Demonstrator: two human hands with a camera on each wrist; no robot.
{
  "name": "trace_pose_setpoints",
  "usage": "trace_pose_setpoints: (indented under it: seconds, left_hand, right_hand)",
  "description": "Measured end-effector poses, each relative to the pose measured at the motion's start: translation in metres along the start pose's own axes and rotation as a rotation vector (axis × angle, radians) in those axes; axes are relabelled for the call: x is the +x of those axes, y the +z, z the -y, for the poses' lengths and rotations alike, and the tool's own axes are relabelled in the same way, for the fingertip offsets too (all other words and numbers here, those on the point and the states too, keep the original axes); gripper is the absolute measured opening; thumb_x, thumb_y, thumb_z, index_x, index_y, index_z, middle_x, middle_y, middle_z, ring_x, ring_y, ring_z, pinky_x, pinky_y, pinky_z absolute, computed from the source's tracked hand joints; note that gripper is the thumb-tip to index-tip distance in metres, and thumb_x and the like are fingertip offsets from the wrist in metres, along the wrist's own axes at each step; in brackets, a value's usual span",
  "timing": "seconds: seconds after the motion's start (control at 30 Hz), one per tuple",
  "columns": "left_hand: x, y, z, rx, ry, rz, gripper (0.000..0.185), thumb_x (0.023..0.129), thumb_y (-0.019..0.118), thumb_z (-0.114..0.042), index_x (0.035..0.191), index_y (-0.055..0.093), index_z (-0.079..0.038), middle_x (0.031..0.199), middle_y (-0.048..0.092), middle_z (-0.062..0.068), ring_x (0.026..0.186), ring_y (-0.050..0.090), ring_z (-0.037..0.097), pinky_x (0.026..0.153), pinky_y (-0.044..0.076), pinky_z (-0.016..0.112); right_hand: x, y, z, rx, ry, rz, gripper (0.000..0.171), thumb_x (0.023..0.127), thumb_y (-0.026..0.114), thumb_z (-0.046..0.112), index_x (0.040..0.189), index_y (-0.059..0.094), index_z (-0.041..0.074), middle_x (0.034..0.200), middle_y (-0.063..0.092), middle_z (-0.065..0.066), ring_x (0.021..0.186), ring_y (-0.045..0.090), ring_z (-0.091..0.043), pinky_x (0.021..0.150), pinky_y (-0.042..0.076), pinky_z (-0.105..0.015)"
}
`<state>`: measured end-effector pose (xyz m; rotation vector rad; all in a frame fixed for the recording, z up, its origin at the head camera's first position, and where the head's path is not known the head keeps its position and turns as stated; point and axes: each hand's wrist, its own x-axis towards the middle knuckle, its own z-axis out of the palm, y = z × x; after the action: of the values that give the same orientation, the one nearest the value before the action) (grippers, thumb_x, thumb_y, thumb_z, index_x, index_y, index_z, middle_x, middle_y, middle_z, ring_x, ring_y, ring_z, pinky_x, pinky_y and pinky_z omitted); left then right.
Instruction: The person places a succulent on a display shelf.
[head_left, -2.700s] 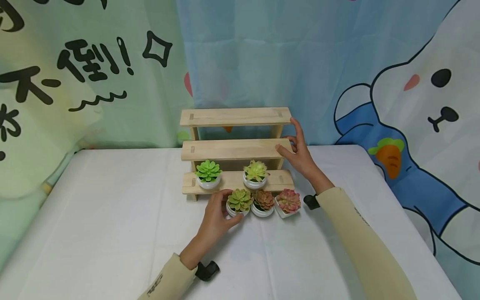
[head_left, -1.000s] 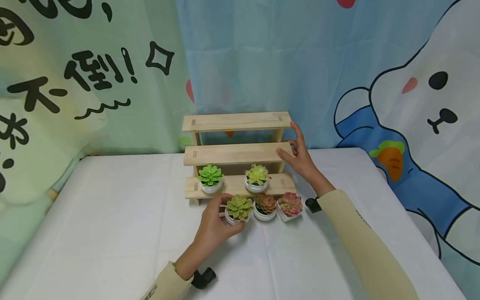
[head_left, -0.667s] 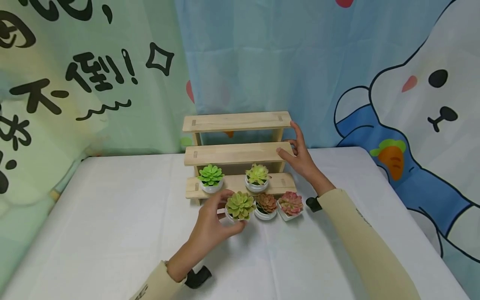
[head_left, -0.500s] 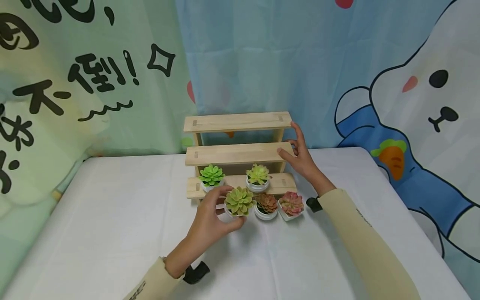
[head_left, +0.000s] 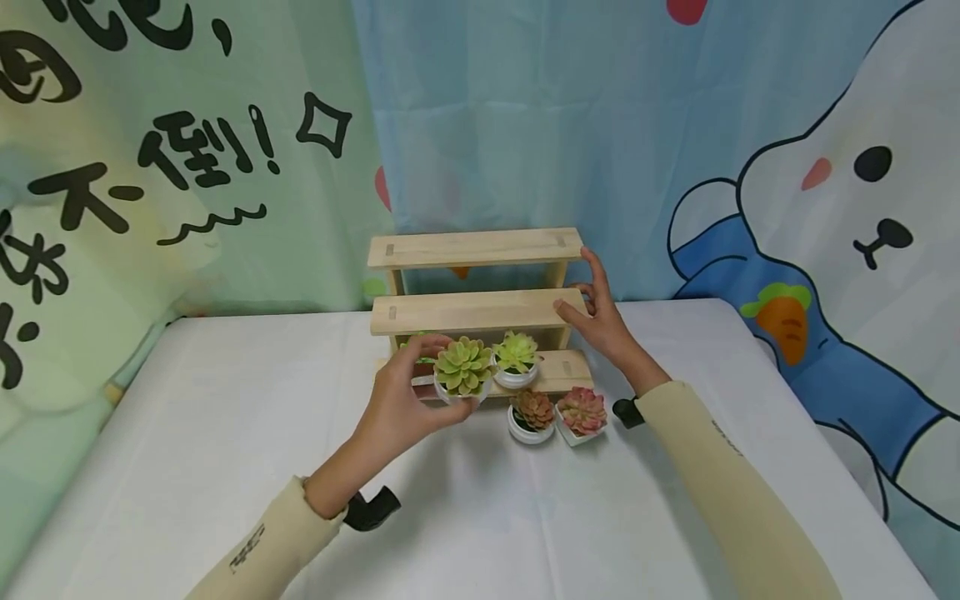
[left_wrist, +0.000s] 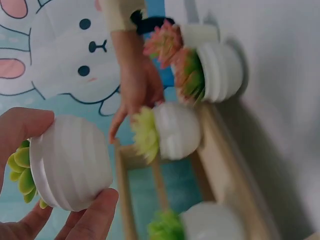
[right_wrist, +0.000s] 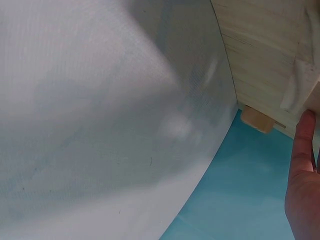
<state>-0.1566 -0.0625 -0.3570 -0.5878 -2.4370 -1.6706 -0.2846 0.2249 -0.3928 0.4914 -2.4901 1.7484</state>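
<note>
Fingers and thumb of the left hand (head_left: 396,406) clasp the ribbed white pot of a yellow-green succulent (head_left: 462,377), held above the white table (head_left: 225,433) just near the three-tier wooden stand (head_left: 476,310). The right hand (head_left: 604,321) rests straight fingers against the stand's right end.

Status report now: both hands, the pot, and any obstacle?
Left hand grips small white pot with green succulent, lifted off table. Right hand rests on three-step wooden shelf. Two potted succulents occupy bottom step.
</note>
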Motion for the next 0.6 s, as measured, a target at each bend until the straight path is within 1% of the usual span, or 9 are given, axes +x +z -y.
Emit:
trace_pose_setpoints:
  seconds: [0.1, 0.17, 0.23, 0.3, 0.33, 0.47, 0.5, 0.53, 0.6]
  left_hand:
    - [0.01, -0.008, -0.006, 0.044, 0.019, 0.0, 0.065, 0.072, 0.084, -0.006, 0.128, 0.051, -0.003, 0.118, 0.058, 0.015, 0.105, 0.063, 0.029, 0.081, 0.057, 0.04]
    - [0.018, -0.014, -0.007, 0.08, 0.029, -0.006, 0.065, 0.072, 0.085, -0.007, 0.128, 0.051, -0.003, 0.119, 0.057, 0.016, 0.105, 0.063, 0.03, 0.082, 0.057, 0.041]
    - [0.026, -0.019, -0.005, 0.092, 0.025, -0.011, 0.065, 0.073, 0.084, -0.007, 0.128, 0.05, -0.003, 0.12, 0.057, 0.018, 0.102, 0.065, 0.031, 0.081, 0.057, 0.041]
    - [0.036, -0.023, -0.001, 0.08, 0.007, -0.017, 0.065, 0.074, 0.083, -0.006, 0.129, 0.05, -0.002, 0.12, 0.056, 0.02, 0.1, 0.066, 0.033, 0.081, 0.057, 0.042]
    - [0.041, -0.025, 0.001, 0.063, -0.007, -0.017, 0.065, 0.074, 0.083, -0.005, 0.129, 0.049, -0.002, 0.12, 0.055, 0.021, 0.099, 0.066, 0.034, 0.081, 0.057, 0.042]
    - [0.059, -0.028, 0.012, 0.01, -0.052, -0.003, 0.063, 0.077, 0.08, -0.007, 0.131, 0.047, -0.001, 0.118, 0.054, 0.023, 0.101, 0.064, 0.038, 0.081, 0.056, 0.043]
    - [0.064, -0.029, 0.014, 0.005, -0.062, 0.003, 0.063, 0.077, 0.08, -0.007, 0.131, 0.047, -0.001, 0.118, 0.053, 0.024, 0.102, 0.063, 0.038, 0.081, 0.056, 0.043]
    - [0.067, -0.029, 0.016, 0.006, -0.067, 0.008, 0.063, 0.078, 0.08, -0.008, 0.131, 0.046, -0.001, 0.118, 0.052, 0.024, 0.103, 0.063, 0.039, 0.081, 0.056, 0.043]
    - [0.072, -0.03, 0.02, 0.028, -0.084, 0.01, 0.064, 0.078, 0.08, -0.009, 0.132, 0.046, -0.001, 0.119, 0.051, 0.024, 0.104, 0.062, 0.038, 0.082, 0.056, 0.043]
  right_hand:
    - [-0.005, 0.0, 0.012, -0.004, -0.01, 0.004, 0.078, 0.098, 0.049, 0.002, 0.156, -0.003, 0.009, 0.155, 0.014, -0.026, 0.118, 0.037, -0.033, 0.076, 0.025, -0.036]
    - [-0.006, 0.0, 0.013, 0.005, -0.003, 0.004, 0.078, 0.098, 0.05, 0.002, 0.156, -0.002, 0.009, 0.155, 0.014, -0.026, 0.122, 0.035, -0.036, 0.078, 0.026, -0.038]
    - [-0.006, 0.0, 0.012, -0.001, -0.01, 0.01, 0.078, 0.099, 0.049, 0.002, 0.156, -0.003, 0.01, 0.155, 0.014, -0.027, 0.124, 0.035, -0.039, 0.078, 0.028, -0.038]
    - [-0.003, -0.002, 0.004, 0.002, -0.005, 0.012, 0.079, 0.099, 0.05, 0.003, 0.156, -0.004, 0.013, 0.158, 0.01, -0.022, 0.128, 0.034, -0.039, 0.082, 0.028, -0.039]
    - [-0.002, -0.002, 0.0, 0.002, 0.0, 0.009, 0.08, 0.099, 0.051, 0.003, 0.157, -0.004, 0.015, 0.158, 0.011, -0.021, 0.128, 0.034, -0.038, 0.083, 0.028, -0.04]
    - [0.004, -0.004, -0.016, -0.01, 0.011, -0.007, 0.083, 0.099, 0.053, 0.005, 0.157, -0.004, 0.022, 0.151, 0.026, -0.025, 0.123, 0.038, -0.033, 0.082, 0.027, -0.041]
    - [0.004, -0.004, -0.016, -0.018, 0.009, -0.009, 0.083, 0.099, 0.052, 0.005, 0.157, -0.004, 0.022, 0.151, 0.026, -0.025, 0.122, 0.038, -0.032, 0.082, 0.028, -0.04]
    - [0.004, -0.004, -0.016, -0.016, 0.011, -0.011, 0.082, 0.099, 0.052, 0.004, 0.157, -0.004, 0.021, 0.148, 0.029, -0.027, 0.12, 0.039, -0.031, 0.079, 0.029, -0.039]
    - [0.004, -0.002, -0.015, -0.006, 0.011, -0.006, 0.082, 0.098, 0.052, 0.003, 0.157, -0.003, 0.018, 0.146, 0.03, -0.03, 0.115, 0.041, -0.029, 0.076, 0.032, -0.037]
